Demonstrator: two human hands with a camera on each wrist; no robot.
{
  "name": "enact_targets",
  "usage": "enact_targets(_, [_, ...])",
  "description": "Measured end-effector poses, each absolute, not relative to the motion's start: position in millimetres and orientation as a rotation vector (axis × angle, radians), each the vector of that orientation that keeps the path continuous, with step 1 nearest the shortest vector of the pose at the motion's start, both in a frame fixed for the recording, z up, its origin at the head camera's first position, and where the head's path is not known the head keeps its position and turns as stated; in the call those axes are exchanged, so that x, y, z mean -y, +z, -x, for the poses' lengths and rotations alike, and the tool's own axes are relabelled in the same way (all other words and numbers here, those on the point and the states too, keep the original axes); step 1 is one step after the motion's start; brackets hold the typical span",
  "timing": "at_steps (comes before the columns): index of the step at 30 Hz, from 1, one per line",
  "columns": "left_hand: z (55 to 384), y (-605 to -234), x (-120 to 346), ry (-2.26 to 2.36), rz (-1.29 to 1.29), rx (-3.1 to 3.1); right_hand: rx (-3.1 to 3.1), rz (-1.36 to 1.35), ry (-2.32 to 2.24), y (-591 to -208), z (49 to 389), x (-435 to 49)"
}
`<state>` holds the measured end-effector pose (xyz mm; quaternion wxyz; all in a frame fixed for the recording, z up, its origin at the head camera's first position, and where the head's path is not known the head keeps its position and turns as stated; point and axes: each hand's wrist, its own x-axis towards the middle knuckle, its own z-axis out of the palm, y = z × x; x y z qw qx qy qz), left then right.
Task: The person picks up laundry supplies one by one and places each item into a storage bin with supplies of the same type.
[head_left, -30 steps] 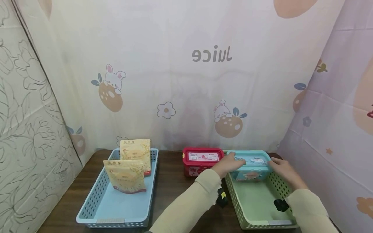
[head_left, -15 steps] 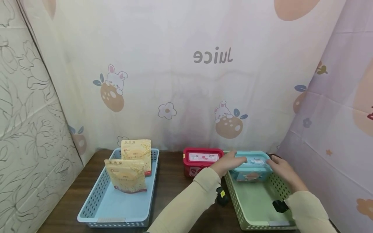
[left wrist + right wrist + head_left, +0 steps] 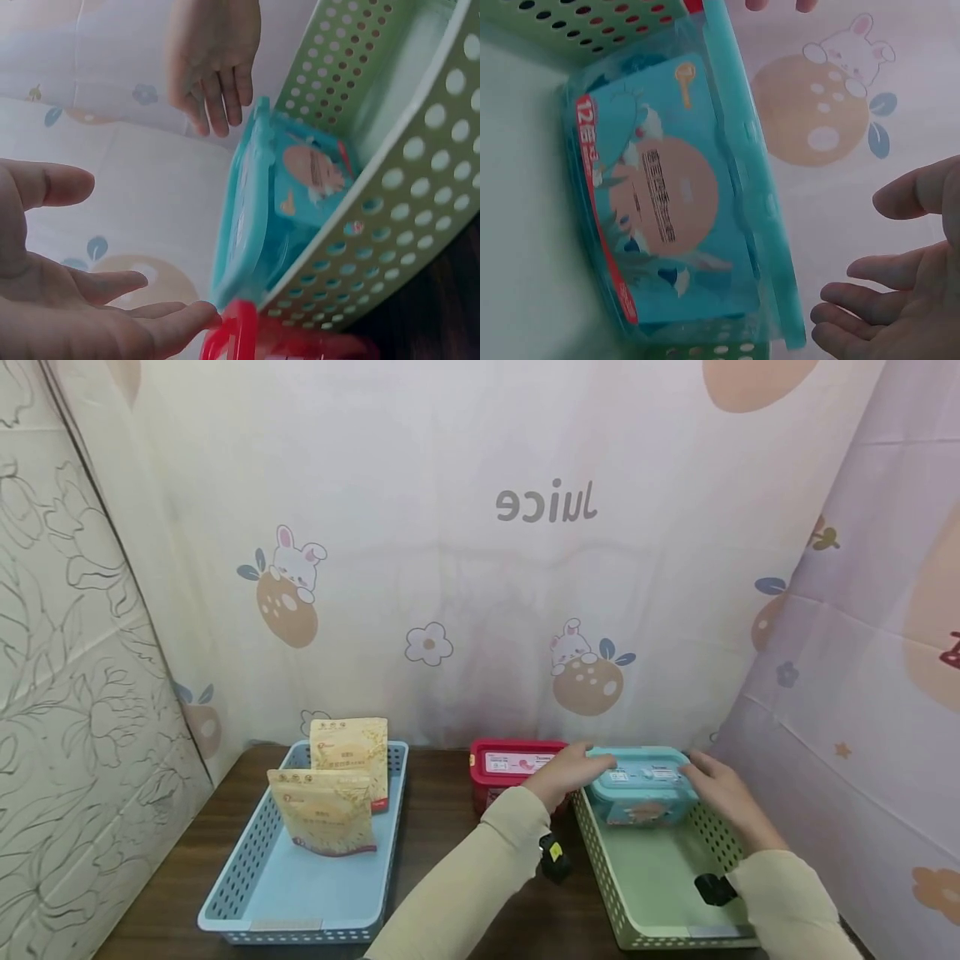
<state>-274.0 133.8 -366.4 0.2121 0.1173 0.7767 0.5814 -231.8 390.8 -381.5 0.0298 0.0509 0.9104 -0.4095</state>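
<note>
A lidded teal plastic box (image 3: 648,793) sits in the far end of the green perforated basket (image 3: 651,881). My left hand (image 3: 567,775) is over the right part of a lidded red box (image 3: 498,764), at the teal lid's left side. In the left wrist view its fingers are spread, holding nothing; a fingertip lies close to the red lid, contact unclear. At the teal box's right end is my right hand (image 3: 723,795). The right wrist view shows those fingers (image 3: 862,304) loosely extended, apart from the lid's edge.
On the left stands a light blue basket (image 3: 300,897) with two yellow pouches, one in front (image 3: 322,814) and one behind (image 3: 351,756). Dark wooden table (image 3: 431,852) lies between the baskets. A printed curtain (image 3: 427,527) hangs close behind.
My left hand has moved left, off the teal lid and over the red box. My right hand has shifted slightly and its fingers have come off the lid. The teal box stays in the basket.
</note>
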Motion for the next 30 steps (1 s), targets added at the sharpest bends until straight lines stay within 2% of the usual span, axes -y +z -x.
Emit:
enact_targets(10, [284, -366, -103, 1.557, -0.352, -2.259, -2.814, -0.033, -1.278, -384, 243, -364])
enact_targets(24, [298, -370, -56, 1.596, -0.243, -2.344, -2.787, 0.152, -1.313, -380, 260, -316])
enact_targets(30, [303, -376, -37, 1.648, -0.137, -2.341, -2.766, 0.139, -1.300, -380, 270, -299])
